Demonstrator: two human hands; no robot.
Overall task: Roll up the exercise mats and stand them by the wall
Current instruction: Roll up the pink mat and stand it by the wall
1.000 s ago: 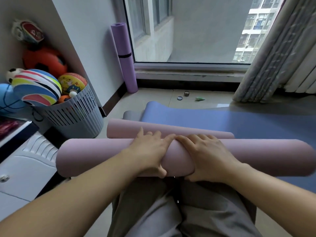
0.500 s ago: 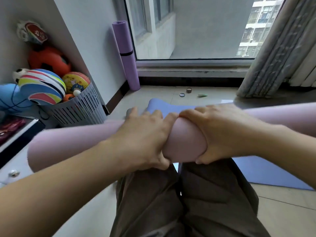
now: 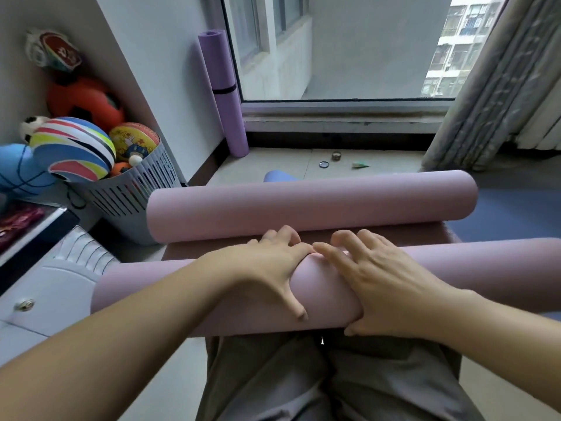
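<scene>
By the wall, purple mat stands rolled: done. Pink mat lies at the person's knees, half rolled; left hand and right hand wrap its near roll, thumbs under. Blue mat flat on floor, not started.

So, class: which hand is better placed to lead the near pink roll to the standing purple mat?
Left, probably: the left hand holds the near pink roll on the side toward the purple mat, upright at the left wall. The right hand grips farther from it.
</scene>
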